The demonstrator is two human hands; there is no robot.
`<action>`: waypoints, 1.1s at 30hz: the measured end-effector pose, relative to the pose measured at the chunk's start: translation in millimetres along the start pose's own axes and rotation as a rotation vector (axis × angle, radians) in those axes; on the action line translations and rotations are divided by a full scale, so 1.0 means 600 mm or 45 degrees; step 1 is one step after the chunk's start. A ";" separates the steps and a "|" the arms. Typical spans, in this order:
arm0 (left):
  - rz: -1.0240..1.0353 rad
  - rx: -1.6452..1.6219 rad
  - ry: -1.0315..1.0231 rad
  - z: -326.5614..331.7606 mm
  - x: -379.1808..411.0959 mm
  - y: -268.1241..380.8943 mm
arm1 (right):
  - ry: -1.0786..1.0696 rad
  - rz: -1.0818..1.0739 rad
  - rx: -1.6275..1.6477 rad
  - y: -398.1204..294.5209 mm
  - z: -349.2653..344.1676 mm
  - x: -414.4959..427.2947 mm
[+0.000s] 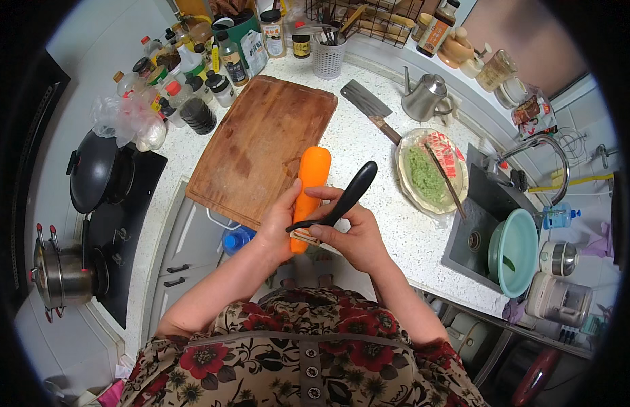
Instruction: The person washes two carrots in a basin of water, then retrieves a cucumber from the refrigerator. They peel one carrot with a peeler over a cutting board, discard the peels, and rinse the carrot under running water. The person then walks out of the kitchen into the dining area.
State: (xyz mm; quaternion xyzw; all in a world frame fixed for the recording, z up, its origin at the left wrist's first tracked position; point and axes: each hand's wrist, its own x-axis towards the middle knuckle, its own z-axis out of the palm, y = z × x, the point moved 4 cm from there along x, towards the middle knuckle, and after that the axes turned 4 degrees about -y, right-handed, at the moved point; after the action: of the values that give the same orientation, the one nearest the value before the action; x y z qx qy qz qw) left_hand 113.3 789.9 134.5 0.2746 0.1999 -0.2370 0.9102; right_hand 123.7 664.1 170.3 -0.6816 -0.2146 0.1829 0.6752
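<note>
My left hand (278,224) grips an orange carrot (315,168), its thick end pointing away from me over the near right edge of a wooden cutting board (259,147). In my right hand (355,234) is a black-handled grater or peeler (353,191), whose lower end lies across the carrot's narrow end. Fingers hide part of both. A cleaver (368,102) lies on the white counter right of the board. Beside its handle stands a plastic-lined bowl (404,188) of green mash (425,175), with chopsticks (444,180) across it.
Seasoning bottles (195,114) crowd the back left, by a stove (132,203) with a wok (94,170) and a pot (66,274). A metal kettle (425,96) stands at the back right. At the right, a green basin (521,254) leans in the sink (465,244).
</note>
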 end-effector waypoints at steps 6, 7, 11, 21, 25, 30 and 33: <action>0.001 -0.044 -0.010 -0.009 0.002 -0.004 | 0.048 -0.028 -0.049 0.009 -0.003 0.005; 0.009 -0.037 0.025 -0.009 0.004 -0.004 | 0.060 -0.023 -0.040 0.010 -0.004 0.006; -0.022 0.036 0.007 -0.028 0.002 -0.004 | 0.097 0.160 0.230 0.020 -0.006 0.013; -0.002 0.249 0.135 -0.014 0.007 -0.005 | 0.283 0.033 0.343 0.006 -0.060 0.035; 0.057 0.287 0.116 -0.016 0.028 0.004 | 0.179 0.032 0.407 0.019 -0.044 0.026; 0.176 0.163 0.009 -0.014 0.041 0.001 | 0.147 0.008 0.021 0.022 -0.033 0.024; 0.189 0.140 -0.075 -0.005 0.041 0.001 | 0.172 0.035 0.016 0.033 -0.036 0.023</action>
State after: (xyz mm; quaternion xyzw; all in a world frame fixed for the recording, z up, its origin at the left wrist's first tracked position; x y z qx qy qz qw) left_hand 132.5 784.2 120.4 0.3311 0.1390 -0.1873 0.9143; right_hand 147.9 653.3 151.6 -0.6910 -0.1580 0.1472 0.6899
